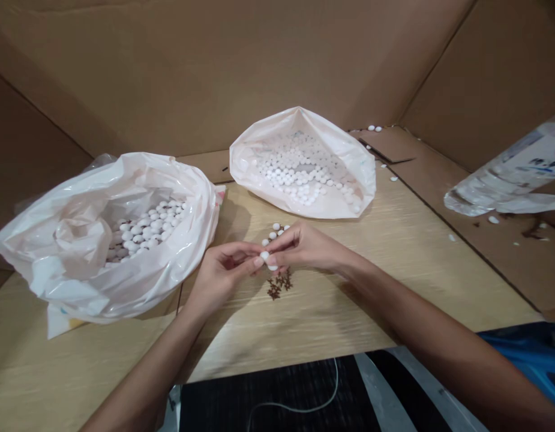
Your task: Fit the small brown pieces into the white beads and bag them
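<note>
Over the middle of the table my left hand (223, 264) and my right hand (302, 247) meet fingertip to fingertip. Both are closed in a pinch around a small white round piece (265, 255); whether a brown piece is joined to it is hidden by the fingers. A second white round piece (272, 267) shows just below, by my right fingertips. Behind my fingers lie several loose white round pieces (276, 227), partly covered by my right hand. Nearer to me, a small heap of brown branched bits (279, 284) rests on the wood-look tabletop (349, 318).
At left stands an open white plastic bag (169, 288) holding many white round pieces. Another open white bag (362, 180) with similar pieces sits at the back. A clear plastic bottle (488, 186) leans in at right. Cardboard walls (214, 72) enclose the back and sides.
</note>
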Motion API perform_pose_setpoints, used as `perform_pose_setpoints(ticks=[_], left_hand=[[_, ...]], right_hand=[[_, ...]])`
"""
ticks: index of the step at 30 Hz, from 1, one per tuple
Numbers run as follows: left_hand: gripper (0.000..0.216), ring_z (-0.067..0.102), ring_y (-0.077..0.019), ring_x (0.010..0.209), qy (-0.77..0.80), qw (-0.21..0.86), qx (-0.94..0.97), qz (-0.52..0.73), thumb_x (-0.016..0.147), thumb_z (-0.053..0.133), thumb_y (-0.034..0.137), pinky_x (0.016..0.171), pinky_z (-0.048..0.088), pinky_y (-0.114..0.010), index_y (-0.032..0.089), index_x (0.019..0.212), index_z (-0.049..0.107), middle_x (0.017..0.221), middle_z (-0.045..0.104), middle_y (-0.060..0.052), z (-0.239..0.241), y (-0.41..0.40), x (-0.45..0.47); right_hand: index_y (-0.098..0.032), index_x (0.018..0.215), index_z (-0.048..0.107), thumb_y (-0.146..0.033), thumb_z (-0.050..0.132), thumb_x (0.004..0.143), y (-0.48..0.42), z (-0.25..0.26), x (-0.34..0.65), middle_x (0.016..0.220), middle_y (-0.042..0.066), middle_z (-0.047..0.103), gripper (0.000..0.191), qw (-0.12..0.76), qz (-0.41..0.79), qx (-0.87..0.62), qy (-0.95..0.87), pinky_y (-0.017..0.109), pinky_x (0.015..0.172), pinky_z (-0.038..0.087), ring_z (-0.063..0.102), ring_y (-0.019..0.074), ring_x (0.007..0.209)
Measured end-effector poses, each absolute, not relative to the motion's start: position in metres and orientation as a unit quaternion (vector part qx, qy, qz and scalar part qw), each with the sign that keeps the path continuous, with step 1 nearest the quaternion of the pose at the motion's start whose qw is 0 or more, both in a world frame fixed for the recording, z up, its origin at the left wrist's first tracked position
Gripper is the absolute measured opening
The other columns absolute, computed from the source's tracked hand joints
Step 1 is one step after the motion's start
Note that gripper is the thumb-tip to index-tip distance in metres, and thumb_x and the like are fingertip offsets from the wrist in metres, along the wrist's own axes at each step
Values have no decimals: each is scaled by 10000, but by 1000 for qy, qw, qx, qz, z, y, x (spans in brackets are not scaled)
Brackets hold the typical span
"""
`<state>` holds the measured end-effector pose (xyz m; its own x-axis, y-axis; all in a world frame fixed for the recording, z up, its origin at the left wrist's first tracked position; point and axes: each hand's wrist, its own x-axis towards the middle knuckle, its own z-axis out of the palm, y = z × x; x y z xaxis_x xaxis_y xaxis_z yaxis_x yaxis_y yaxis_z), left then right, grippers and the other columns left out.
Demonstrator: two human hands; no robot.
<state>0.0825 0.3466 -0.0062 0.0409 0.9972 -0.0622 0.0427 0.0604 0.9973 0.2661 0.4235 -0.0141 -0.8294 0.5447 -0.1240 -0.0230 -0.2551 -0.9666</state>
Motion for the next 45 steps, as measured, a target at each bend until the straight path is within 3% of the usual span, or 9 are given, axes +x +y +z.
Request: perform_pose_setpoints(ticks=[4, 7, 10, 18, 25, 29, 34, 45], left_hand=[[211, 591, -116, 657, 522, 440, 554, 477, 707, 765, 238, 600, 477, -217, 166, 886, 680, 720, 639, -1, -6, 346, 81], [57, 517, -100, 585, 536, 345, 668, 383, 759, 694, 206, 545, 404, -214, 159, 791, 689, 658, 576, 8, -4, 342, 81], [96, 467, -96, 544, 520, 281, 757, 279, 800, 623, 181, 533, 360, -225, 167, 757, 708, 618, 533, 13, -3, 339, 83], [151, 539, -125, 607, 519, 249, 791, 210, 822, 596, 181, 561, 377, -234, 197, 830, 745, 705, 620, -21, -9, 338, 87], [170, 546, -121, 586, 508, 287, 769, 262, 816, 580, 138, 560, 400, -234, 185, 806, 743, 688, 648, -20, -8, 340, 85], [105, 639, -156, 693, 544, 365, 666, 357, 813, 639, 207, 637, 477, -253, 160, 818, 732, 794, 727, -58, -5, 339, 87], [102, 642, -143, 652, 547, 443, 538, 464, 744, 735, 243, 620, 505, -241, 160, 802, 725, 764, 735, -43, -2, 337, 92], [16, 615, -136, 756, 525, 317, 623, 486, 796, 692, 190, 615, 476, -204, 181, 786, 702, 795, 672, -31, -4, 337, 92]], right_hand=[[-175, 897, 774, -308, 821, 664, 430, -15, 271, 714, 32, 721, 272, 229, 744, -246, -578, 239, 618, 552, 657, 113, 634], [-166, 861, 774, -293, 829, 654, 436, -14, 276, 708, 41, 726, 249, 278, 727, -276, -564, 245, 612, 544, 659, 118, 622], [-170, 855, 774, -282, 828, 658, 439, -12, 278, 733, 44, 731, 233, 296, 725, -290, -550, 260, 635, 545, 665, 120, 629], [-178, 869, 773, -309, 835, 649, 439, -13, 277, 718, 40, 731, 263, 296, 724, -295, -549, 230, 605, 532, 670, 115, 632], [-184, 863, 771, -308, 844, 632, 436, -11, 272, 723, 25, 738, 273, 297, 747, -296, -517, 220, 606, 561, 682, 110, 610], [-176, 827, 769, -325, 856, 602, 431, -10, 267, 719, 31, 736, 283, 294, 762, -298, -493, 226, 623, 568, 680, 111, 613], [-172, 837, 768, -350, 844, 621, 425, -16, 260, 720, 33, 731, 290, 278, 779, -292, -480, 215, 637, 554, 667, 98, 629], [-205, 947, 768, -363, 804, 688, 417, -21, 255, 800, 44, 745, 306, 291, 758, -305, -498, 238, 646, 541, 664, 110, 647]])
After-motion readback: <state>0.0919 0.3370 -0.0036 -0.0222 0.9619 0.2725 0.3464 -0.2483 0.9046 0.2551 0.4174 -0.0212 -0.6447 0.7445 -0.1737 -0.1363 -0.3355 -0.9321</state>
